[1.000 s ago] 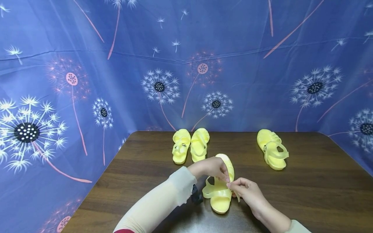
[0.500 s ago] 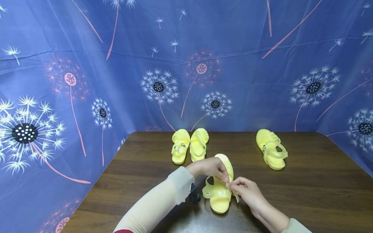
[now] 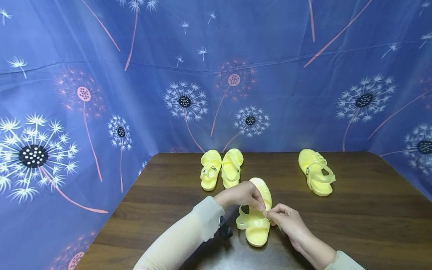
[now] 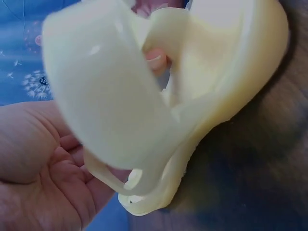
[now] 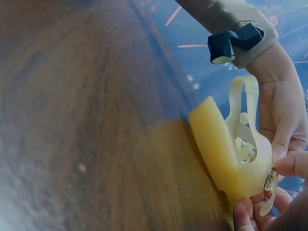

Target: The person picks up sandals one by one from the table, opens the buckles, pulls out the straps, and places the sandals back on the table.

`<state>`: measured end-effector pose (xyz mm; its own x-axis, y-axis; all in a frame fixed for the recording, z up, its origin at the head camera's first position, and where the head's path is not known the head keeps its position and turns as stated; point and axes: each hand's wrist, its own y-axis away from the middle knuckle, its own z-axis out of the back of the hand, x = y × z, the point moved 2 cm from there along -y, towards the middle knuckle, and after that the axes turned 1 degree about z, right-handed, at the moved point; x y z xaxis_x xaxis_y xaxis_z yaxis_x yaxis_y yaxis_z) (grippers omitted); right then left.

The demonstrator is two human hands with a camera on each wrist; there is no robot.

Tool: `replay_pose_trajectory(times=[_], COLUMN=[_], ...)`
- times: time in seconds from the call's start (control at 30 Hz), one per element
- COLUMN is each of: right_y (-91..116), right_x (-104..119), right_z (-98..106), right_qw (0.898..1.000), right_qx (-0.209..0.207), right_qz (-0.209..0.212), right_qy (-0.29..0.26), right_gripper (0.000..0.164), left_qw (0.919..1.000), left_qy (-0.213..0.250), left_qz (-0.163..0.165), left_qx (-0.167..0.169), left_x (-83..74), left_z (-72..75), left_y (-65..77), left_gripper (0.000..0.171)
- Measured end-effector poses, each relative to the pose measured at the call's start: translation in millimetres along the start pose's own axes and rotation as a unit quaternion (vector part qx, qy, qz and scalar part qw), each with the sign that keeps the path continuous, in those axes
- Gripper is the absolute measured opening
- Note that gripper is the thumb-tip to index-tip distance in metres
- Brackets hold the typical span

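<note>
A yellow jelly sandal [image 3: 256,237] lies on the table with its toe pointing away and its heel strap looped to the left. Over its left side reaches the left hand [image 3: 240,195], its fingertips pinching the sandal's strap near the small metal buckle [image 5: 270,179]. From the right, the right hand [image 3: 287,222] pinches the strap at that buckle, with the thumb and fingers around it. The strap's loose end [image 5: 267,206] hangs below the buckle in the right wrist view. Close up in the left wrist view, the wide strap [image 4: 106,96] hides most of the left fingers.
Two more yellow sandals, one [image 3: 210,170] beside another [image 3: 231,168], stand at the back of the wooden table [image 3: 162,202]. A single sandal [image 3: 316,173] lies at the back right. A blue dandelion-print cloth [image 3: 290,86] hangs behind. A black wrist device [image 3: 224,227] is on the left sleeve.
The loose strap end that hung beside the right fingers in the head view is no longer visible there. Both hands stay at the buckle with only slight movement.
</note>
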<state>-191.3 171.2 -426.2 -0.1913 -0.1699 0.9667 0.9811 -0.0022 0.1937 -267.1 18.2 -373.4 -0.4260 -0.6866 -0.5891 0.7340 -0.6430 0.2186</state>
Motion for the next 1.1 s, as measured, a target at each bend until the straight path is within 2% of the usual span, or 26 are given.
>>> replay_pose_trajectory(times=[0.27, 0.57, 0.83, 0.93, 1.1], right_y=[2.9, 1.3, 2.1, 2.1, 2.1], right_x=[0.7, 1.6, 1.8, 1.3, 0.6], right_z=[-0.5, 0.1, 1.3, 1.7, 2.1], right_qw=[1.0, 1.0, 1.0, 1.0, 1.0], right_qx=[0.008, -0.001, 0.006, 0.007, 0.004], right_qz=[0.005, 0.005, 0.001, -0.004, -0.004], right_qy=[-0.002, 0.007, -0.001, -0.006, -0.009], right_gripper=[0.011, 0.011, 0.01, 0.01, 0.01], left_qw=[0.9981, 0.9996, 0.9995, 0.9991, 0.9992], left_qy=[0.062, 0.015, 0.008, 0.026, 0.029], left_qz=[0.004, 0.021, 0.027, 0.03, 0.024], left_qx=[-0.003, -0.014, -0.017, -0.011, -0.016], left_x=[5.4, 3.5, 7.0, 8.7, 8.7], left_z=[1.9, 5.2, 6.5, 6.3, 8.3], left_y=[-0.2, 1.2, 0.4, 0.9, 3.4], left_gripper=[0.01, 0.008, 0.011, 0.011, 0.012])
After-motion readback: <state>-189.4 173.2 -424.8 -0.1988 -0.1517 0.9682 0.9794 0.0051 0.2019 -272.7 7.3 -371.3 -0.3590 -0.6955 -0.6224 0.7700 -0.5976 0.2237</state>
